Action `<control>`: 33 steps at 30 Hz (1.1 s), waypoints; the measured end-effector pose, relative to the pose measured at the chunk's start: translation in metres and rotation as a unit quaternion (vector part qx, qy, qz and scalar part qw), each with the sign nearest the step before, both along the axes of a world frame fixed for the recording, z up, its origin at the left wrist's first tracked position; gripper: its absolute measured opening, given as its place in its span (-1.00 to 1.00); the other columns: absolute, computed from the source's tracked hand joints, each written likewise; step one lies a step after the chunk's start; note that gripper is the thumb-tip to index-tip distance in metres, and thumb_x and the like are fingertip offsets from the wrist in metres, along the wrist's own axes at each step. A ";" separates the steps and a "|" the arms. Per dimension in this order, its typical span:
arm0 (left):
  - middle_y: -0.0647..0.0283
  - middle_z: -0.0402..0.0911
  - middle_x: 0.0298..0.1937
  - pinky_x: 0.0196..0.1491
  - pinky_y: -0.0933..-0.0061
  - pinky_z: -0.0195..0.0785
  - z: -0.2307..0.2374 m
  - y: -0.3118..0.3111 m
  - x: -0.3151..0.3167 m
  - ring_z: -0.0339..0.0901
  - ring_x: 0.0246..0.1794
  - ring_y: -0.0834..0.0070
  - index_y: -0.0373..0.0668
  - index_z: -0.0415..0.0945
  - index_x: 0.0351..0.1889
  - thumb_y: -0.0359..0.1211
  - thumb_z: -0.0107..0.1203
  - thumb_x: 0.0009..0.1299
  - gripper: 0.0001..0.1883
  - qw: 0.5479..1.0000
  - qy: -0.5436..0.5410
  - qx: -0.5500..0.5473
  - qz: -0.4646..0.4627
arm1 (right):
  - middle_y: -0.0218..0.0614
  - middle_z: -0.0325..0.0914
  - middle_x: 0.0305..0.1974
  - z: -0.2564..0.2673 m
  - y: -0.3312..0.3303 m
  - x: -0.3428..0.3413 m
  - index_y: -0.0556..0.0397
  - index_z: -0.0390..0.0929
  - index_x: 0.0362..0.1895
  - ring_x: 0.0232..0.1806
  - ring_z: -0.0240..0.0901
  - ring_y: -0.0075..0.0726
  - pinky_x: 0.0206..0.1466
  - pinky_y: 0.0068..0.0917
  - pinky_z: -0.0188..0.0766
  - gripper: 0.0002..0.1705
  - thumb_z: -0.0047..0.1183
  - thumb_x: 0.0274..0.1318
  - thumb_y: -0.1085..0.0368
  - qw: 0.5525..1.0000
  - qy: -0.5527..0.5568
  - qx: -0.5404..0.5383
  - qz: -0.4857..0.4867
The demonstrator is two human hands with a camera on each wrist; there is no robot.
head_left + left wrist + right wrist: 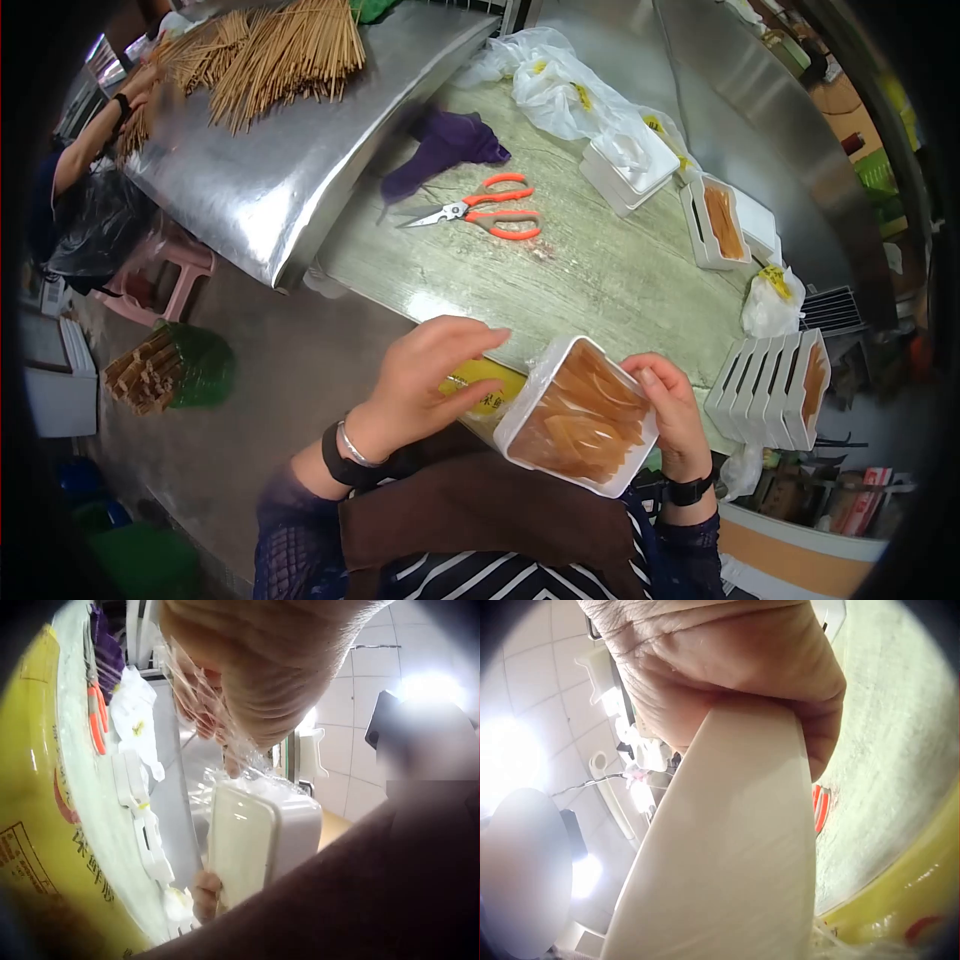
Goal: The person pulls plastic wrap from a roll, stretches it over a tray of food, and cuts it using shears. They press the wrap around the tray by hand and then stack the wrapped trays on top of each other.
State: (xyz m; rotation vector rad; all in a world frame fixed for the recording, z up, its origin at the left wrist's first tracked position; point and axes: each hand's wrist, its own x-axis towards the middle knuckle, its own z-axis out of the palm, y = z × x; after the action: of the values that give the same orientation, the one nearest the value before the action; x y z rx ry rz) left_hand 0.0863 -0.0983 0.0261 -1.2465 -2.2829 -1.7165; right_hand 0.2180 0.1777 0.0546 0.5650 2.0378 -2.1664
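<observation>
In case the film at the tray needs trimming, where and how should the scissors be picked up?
Probably best by the orange handles, coming from the person's right. The scissors lie flat on the table with the blades pointing left, so that side should keep fingers off the tips. The two handle loops stand apart, offering an easy hold.

Passage for my left hand (425, 385): across the tabletop (450, 285), between my white box (641, 455) and the scissors (460, 210). Stacked trays (765, 395) block the right; purple cloth (440, 150) and plastic bags (555, 90), the far side.
</observation>
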 end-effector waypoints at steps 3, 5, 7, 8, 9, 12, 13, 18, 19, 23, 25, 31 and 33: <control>0.23 0.58 -0.18 -0.25 0.45 0.45 -0.001 0.014 -0.003 0.57 -0.26 0.38 -0.13 0.61 -0.04 -0.49 0.38 0.03 -0.54 0.997 0.080 0.009 0.014 | -0.48 0.56 -0.20 0.003 -0.001 0.000 0.11 0.53 -0.06 -0.18 0.44 -0.67 -0.06 -0.64 0.35 -0.69 -0.03 0.35 0.14 1.000 -0.011 -0.005 -0.002; 0.24 0.57 -0.23 -0.29 0.44 0.44 -0.004 0.023 -0.005 0.56 -0.30 0.34 -0.11 0.63 -0.11 -0.48 0.39 0.00 -0.58 0.994 0.106 0.022 0.033 | -0.48 0.56 -0.20 0.005 -0.003 -0.001 0.11 0.53 -0.06 -0.18 0.44 -0.66 -0.06 -0.64 0.36 -0.69 -0.02 0.35 0.13 1.000 -0.014 -0.008 -0.008; 0.25 0.57 -0.27 -0.33 0.45 0.42 -0.006 0.022 -0.003 0.55 -0.35 0.34 -0.10 0.63 -0.13 -0.48 0.37 0.00 -0.59 0.992 0.120 0.027 0.029 | -0.47 0.57 -0.20 0.002 -0.004 -0.001 0.12 0.53 -0.06 -0.18 0.44 -0.65 -0.07 -0.64 0.36 -0.69 -0.01 0.34 0.13 1.000 -0.012 0.001 -0.007; 0.25 0.57 -0.29 -0.35 0.45 0.41 -0.007 0.022 -0.002 0.54 -0.37 0.34 -0.09 0.63 -0.13 -0.48 0.36 -0.01 -0.59 0.991 0.127 0.029 0.027 | -0.47 0.57 -0.20 0.001 -0.004 -0.001 0.12 0.53 -0.06 -0.18 0.44 -0.65 -0.07 -0.64 0.36 -0.69 -0.01 0.34 0.14 1.000 -0.010 0.005 -0.007; 0.27 0.57 -0.30 -0.37 0.47 0.40 -0.009 0.022 -0.004 0.53 -0.39 0.38 -0.11 0.62 -0.15 -0.48 0.33 0.05 -0.65 0.989 0.140 0.034 0.036 | -0.46 0.57 -0.20 0.001 -0.004 -0.002 0.12 0.53 -0.07 -0.18 0.45 -0.65 -0.07 -0.64 0.36 -0.70 0.00 0.33 0.15 1.000 -0.011 0.003 -0.010; 0.31 0.58 -0.31 -0.39 0.52 0.39 -0.024 0.019 -0.011 0.51 -0.43 0.50 -0.18 0.59 -0.16 -0.47 0.22 0.24 -0.80 0.995 -0.005 0.067 0.071 | -0.46 0.57 -0.20 0.000 -0.003 -0.002 0.13 0.54 -0.07 -0.17 0.45 -0.64 -0.07 -0.65 0.36 -0.71 0.01 0.32 0.18 1.000 -0.014 0.012 -0.006; 0.32 0.58 -0.30 -0.39 0.55 0.39 -0.034 0.017 -0.016 0.51 -0.43 0.54 -0.20 0.58 -0.15 -0.46 0.17 0.31 -0.84 0.977 -0.174 0.092 0.084 | -0.46 0.57 -0.20 0.001 -0.004 -0.001 0.13 0.54 -0.07 -0.17 0.44 -0.64 -0.07 -0.66 0.35 -0.72 0.01 0.32 0.19 0.999 -0.015 0.029 0.003; 0.32 0.58 -0.20 -0.35 0.61 0.42 -0.063 -0.004 -0.046 0.52 -0.36 0.64 -0.25 0.50 -0.02 -0.34 0.00 0.50 -0.79 0.785 -0.562 0.256 0.040 | -0.45 0.58 -0.20 0.010 -0.006 0.002 0.14 0.55 -0.07 -0.20 0.43 -0.66 -0.09 -0.65 0.34 -0.73 0.03 0.31 0.22 0.999 0.000 0.043 -0.002; 0.30 0.59 -0.21 -0.35 0.61 0.43 -0.047 -0.006 -0.039 0.53 -0.36 0.63 -0.26 0.49 -0.01 -0.32 -0.02 0.52 -0.77 0.798 -0.565 0.212 0.013 | -0.45 0.58 -0.21 0.010 -0.003 0.003 0.14 0.55 -0.07 -0.21 0.43 -0.66 -0.10 -0.65 0.34 -0.73 0.03 0.31 0.22 0.999 -0.014 0.044 -0.007; 0.27 0.60 -0.22 -0.24 0.64 0.41 -0.016 -0.007 -0.017 0.54 -0.30 0.60 -0.24 0.50 -0.05 -0.16 -0.07 0.55 -0.68 0.804 -0.567 0.080 -0.161 | -0.47 0.57 -0.24 0.014 -0.011 -0.001 0.14 0.56 -0.07 -0.26 0.42 -0.67 -0.14 -0.67 0.33 -0.74 0.05 0.30 0.22 0.998 -0.007 0.052 -0.023; 0.34 0.58 -0.31 -0.23 0.66 0.35 -0.012 -0.002 -0.008 0.50 -0.32 0.64 -0.20 0.52 -0.13 -0.17 -0.03 0.54 -0.72 0.794 -0.562 0.067 -0.220 | -0.47 0.57 -0.25 0.010 -0.010 -0.002 0.14 0.56 -0.07 -0.27 0.42 -0.67 -0.15 -0.68 0.33 -0.74 0.05 0.30 0.22 0.999 -0.007 0.047 -0.013; 0.48 0.51 -0.34 -0.25 0.61 0.29 -0.018 0.006 -0.006 0.42 -0.35 0.73 -0.15 0.49 -0.21 -0.28 0.06 0.49 -0.86 0.756 -0.589 0.074 -0.275 | -0.48 0.59 -0.26 0.013 -0.010 0.001 0.15 0.56 -0.07 -0.26 0.44 -0.69 -0.15 -0.68 0.35 -0.74 0.06 0.30 0.22 0.999 -0.011 0.035 -0.023; 0.42 0.53 -0.29 -0.19 0.59 0.35 -0.019 0.002 -0.002 0.46 -0.35 0.70 -0.16 0.46 -0.21 -0.30 0.04 0.50 -0.87 0.714 -0.648 0.193 -0.184 | -0.48 0.59 -0.27 0.011 -0.012 0.002 0.15 0.56 -0.06 -0.26 0.45 -0.70 -0.16 -0.68 0.35 -0.74 0.05 0.31 0.23 0.999 -0.010 0.035 -0.025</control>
State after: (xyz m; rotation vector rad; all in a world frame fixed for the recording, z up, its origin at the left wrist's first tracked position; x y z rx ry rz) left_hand 0.0843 -0.0963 0.0072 -0.2910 -1.6781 -3.7999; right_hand 0.2199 0.1660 0.0660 0.6495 2.1175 -2.1144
